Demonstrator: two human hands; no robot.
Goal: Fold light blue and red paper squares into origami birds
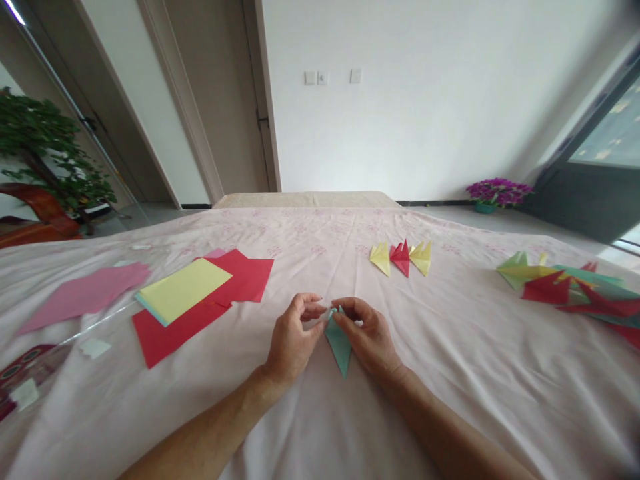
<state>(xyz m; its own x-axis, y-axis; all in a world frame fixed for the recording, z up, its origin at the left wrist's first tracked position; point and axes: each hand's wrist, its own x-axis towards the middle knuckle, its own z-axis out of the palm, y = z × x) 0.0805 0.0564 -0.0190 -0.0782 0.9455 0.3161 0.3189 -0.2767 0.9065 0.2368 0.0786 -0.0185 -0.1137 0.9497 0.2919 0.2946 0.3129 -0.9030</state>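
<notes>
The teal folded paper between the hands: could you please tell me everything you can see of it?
The teal folded paper looks matte. Its lower part narrows to a sharp point toward the person; its upper end is partly hidden where the left hand and right hand pinch it. It is over the pale pink cloth; whether they touch is unclear.

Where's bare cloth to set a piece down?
Bare tablecloth lies between the red sheets and left hand, and between the right hand and far-right folded pile. Crowded: that pile and around the yellow sheet and pink paper.
</notes>
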